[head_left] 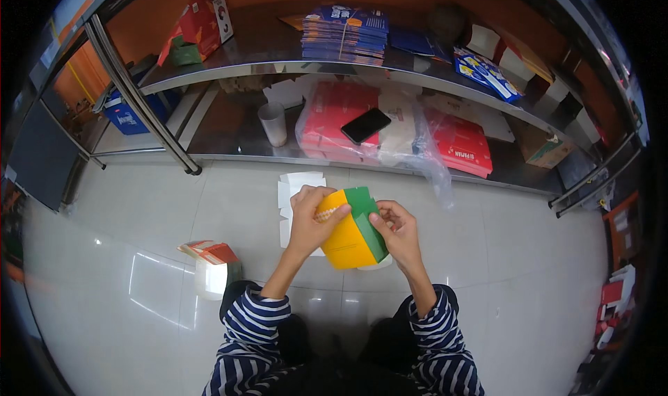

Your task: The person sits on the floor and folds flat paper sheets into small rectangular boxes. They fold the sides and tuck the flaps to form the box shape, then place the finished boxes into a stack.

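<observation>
A yellow and green cardboard box [344, 237] is held up in front of me, tilted, above the tiled floor. My left hand [313, 219] grips its yellow side, thumb across the front and fingers behind the upper left edge. On the green side, my right hand [398, 235] pinches the edge between thumb and fingers; part of those fingers is hidden. Beneath and behind the box lies a flat white cardboard blank [299, 184] with cut flaps, partly covered by my left hand and the box.
A red and white open carton [212, 257] stands on the floor at left. Ahead is a metal shelf [236, 135] bearing a cup [273, 123], a black phone [366, 125] and red packages in plastic [337, 111]. Banded blue printed stacks [344, 34] lie on the upper shelf.
</observation>
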### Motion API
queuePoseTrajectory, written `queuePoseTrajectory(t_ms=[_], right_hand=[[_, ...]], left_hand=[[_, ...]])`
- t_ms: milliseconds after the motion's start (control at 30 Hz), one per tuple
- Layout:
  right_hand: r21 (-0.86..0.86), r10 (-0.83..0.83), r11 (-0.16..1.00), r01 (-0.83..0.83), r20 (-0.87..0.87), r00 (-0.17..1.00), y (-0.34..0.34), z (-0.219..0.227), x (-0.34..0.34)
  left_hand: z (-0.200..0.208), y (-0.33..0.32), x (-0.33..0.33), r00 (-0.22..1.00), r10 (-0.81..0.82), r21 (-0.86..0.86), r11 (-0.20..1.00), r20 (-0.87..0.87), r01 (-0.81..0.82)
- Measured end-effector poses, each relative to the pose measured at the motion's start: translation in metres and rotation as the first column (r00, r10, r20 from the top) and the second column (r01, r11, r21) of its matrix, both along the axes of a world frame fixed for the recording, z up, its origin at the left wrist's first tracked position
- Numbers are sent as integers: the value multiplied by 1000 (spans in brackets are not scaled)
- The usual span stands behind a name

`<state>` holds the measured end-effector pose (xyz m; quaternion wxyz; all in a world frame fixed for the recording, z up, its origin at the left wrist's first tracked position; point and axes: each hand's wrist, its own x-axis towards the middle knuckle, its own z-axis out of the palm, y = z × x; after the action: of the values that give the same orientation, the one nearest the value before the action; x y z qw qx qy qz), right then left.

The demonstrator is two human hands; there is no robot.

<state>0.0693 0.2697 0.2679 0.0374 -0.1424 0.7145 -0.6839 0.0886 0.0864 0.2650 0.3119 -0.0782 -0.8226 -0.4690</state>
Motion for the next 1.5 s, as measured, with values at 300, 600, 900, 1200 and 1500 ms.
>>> queuePoseTrajectory(t_ms=[300, 600, 900, 1200, 1500], right_hand=[[56, -159, 956, 287, -726, 669, -19, 8, 29], [68, -97, 910, 410, -925, 367, -11, 9, 26], [77, -102, 952, 298, -835, 541, -11, 12, 19], [102, -103, 948, 302, -798, 594, -11, 10, 21], [-9, -19, 1000, 18, -160, 987, 0, 19, 17]], left_hand=[[16, 13, 10, 997, 70, 205, 976, 20, -73], [23, 9, 13, 972, -233, -20, 972, -10, 233], [22, -2, 13, 961, -275, -55, 959, 35, 277], [20, -2, 11, 951, -308, -78, 947, 42, 310], [22, 0, 12, 907, -418, -91, 902, 54, 422]])
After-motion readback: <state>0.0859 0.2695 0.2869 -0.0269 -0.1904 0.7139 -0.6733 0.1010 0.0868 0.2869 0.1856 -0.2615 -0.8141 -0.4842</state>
